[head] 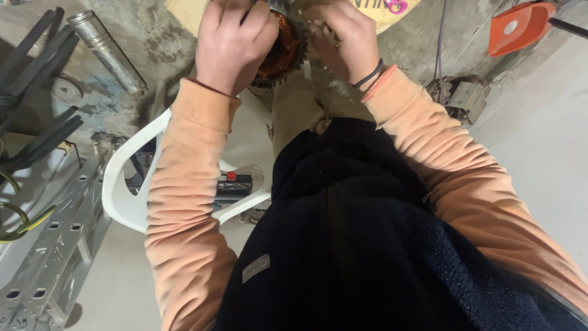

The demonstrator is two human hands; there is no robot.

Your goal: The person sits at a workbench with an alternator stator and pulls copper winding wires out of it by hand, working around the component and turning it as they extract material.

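Currently I am working on the copper windings of a motor stator (283,49), held in my lap at the top of view. My left hand (234,44) is clasped over its rim; my right hand (340,41) pinches at the windings. Next probably needs a steady grip. The stator shows orange-brown copper coils inside a toothed steel ring.

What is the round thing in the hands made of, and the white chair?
The round part looks like metal: grey teeth around the rim, with shiny orange-brown windings inside, probably copper wire. Both the left hand and right hand grip it. The chair looks like smooth, moulded white plastic.
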